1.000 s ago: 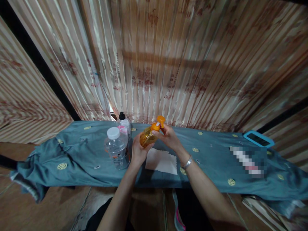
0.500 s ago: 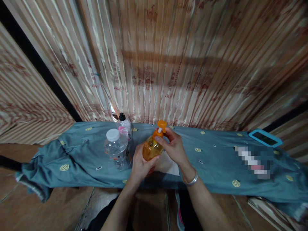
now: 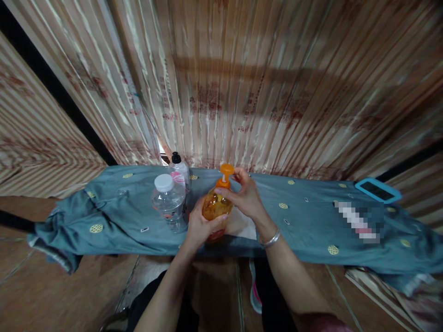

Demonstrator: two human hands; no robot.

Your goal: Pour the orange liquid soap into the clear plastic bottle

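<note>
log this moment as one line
left hand: holds amber bottle | right hand: at orange pump | nearby: white-capped clear bottle, white sheet

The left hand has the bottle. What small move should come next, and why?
Probably firm up the right hand's hold at the pump, with the left hand steadying the bottle. The left hand wraps the bottle's body, giving support, while the right thumb lies across its neck and the right fingers are raised beside the pump.
</note>
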